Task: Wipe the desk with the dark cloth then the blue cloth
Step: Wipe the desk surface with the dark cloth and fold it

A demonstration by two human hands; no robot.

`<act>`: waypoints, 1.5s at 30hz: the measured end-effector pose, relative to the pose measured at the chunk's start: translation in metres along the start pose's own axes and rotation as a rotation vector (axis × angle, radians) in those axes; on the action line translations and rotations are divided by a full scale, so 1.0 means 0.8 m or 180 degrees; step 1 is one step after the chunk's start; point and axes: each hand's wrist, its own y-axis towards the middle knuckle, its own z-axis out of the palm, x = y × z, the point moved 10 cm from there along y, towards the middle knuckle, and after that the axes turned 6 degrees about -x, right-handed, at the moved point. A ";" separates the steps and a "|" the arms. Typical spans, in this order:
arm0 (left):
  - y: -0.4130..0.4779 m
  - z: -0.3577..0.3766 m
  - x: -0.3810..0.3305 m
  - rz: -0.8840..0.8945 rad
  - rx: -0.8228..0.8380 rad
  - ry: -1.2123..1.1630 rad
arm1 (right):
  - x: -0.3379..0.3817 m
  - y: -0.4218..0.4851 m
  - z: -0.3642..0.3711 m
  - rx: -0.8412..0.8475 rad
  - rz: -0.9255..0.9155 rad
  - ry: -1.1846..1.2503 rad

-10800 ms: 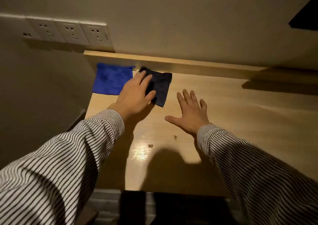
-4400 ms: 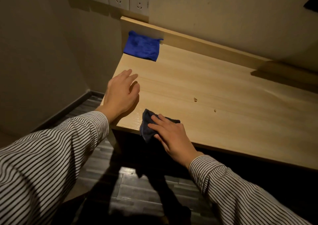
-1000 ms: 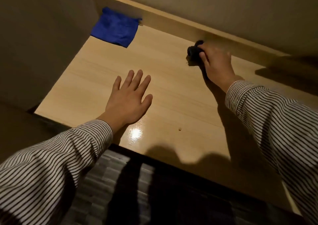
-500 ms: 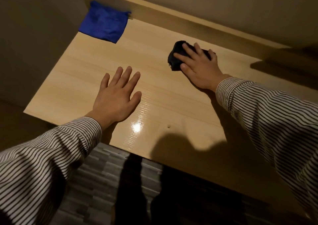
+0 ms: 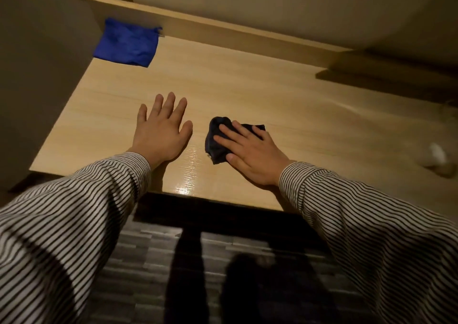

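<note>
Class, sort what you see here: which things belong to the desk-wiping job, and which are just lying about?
Part of the job:
- dark cloth, under the right hand
- blue cloth, back left corner
- desk
- left hand, flat on it

Lying about:
- blurred pale object, far right

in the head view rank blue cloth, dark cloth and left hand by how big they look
1. blue cloth, lying flat, and left hand, nearer the camera: too alike to rank.
2. dark cloth: smallest, bunched and partly hidden under the right hand.
</note>
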 end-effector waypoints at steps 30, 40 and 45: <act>-0.003 -0.016 -0.028 -0.0031 -0.0083 -0.0475 | 0.068 -0.092 -0.021 -0.0610 0.0845 0.2357; -0.005 0.022 -0.109 0.0135 -0.0023 -0.0266 | -0.118 -0.028 -0.102 -0.1050 0.0977 0.1350; -0.005 0.024 -0.107 0.0070 -0.0132 -0.0184 | -0.224 0.052 -0.124 -0.1123 0.0962 0.0863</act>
